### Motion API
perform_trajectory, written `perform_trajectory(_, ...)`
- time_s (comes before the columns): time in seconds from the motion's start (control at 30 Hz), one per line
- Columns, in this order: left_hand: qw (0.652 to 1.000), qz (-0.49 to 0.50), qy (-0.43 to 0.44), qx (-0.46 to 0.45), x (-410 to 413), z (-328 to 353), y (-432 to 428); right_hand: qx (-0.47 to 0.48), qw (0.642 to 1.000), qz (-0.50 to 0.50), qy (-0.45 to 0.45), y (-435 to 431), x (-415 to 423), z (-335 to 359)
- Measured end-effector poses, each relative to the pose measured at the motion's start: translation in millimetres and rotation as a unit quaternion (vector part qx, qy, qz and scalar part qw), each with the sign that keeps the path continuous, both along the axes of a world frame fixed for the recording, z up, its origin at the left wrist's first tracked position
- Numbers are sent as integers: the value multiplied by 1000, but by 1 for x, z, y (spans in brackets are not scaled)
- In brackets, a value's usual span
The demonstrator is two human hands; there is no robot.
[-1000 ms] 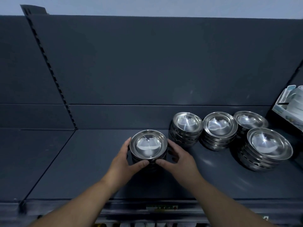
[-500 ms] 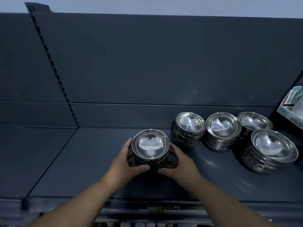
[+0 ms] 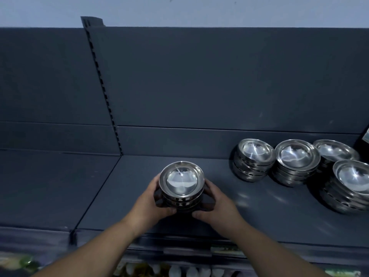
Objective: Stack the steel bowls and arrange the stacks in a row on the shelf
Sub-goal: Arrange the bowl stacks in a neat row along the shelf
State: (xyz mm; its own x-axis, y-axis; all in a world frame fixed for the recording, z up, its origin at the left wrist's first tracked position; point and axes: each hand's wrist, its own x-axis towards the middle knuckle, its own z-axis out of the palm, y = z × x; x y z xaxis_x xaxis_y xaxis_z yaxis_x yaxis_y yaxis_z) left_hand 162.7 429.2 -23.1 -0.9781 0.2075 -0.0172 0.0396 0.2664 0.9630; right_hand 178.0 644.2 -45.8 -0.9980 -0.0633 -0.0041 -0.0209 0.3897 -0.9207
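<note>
A dark grey back panel [image 3: 219, 76] fills most of the view, with a strip of pale wall [image 3: 199, 11] above it. Below it runs the dark grey shelf [image 3: 259, 216], which carries all the bowls. A slotted upright [image 3: 103, 92] runs down the panel on the left and meets the seam where this shelf joins the next one.

On the right of the shelf stand four stacks of steel bowls, open side up. Three sit in a row along the back: the left stack [image 3: 254, 158], the middle stack [image 3: 297, 160] just beside it, and the far stack [image 3: 335, 151] against the right edge of the view. The fourth stack [image 3: 353, 182] stands in front of the far one, nearer the shelf's front edge, and is cut off by the frame.

Well apart from these, to their left and near the front of the shelf, is the held stack [image 3: 181, 182], a short pile of bowls. I cannot tell whether its base touches the shelf. The left hand [image 3: 151, 204] cups its left side and the right hand [image 3: 217, 204] its right side. Each grip is curled round the pile, fingers along the side and thumb on the near side low down.

Along the shelf's front edge there is a small label [image 3: 225, 249], too blurred to read.
</note>
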Motion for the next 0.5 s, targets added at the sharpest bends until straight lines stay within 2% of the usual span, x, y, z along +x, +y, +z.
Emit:
perform_trajectory(0.3, 999, -29, -5, -22, -3, -3, -125, -12, 1000, -1, 2, -120, 10, -1)
perform_trajectory(0.5, 998, -56, 8, -30, -8, -6, -171, -6, 999, -43, 11, -167, 19, -5)
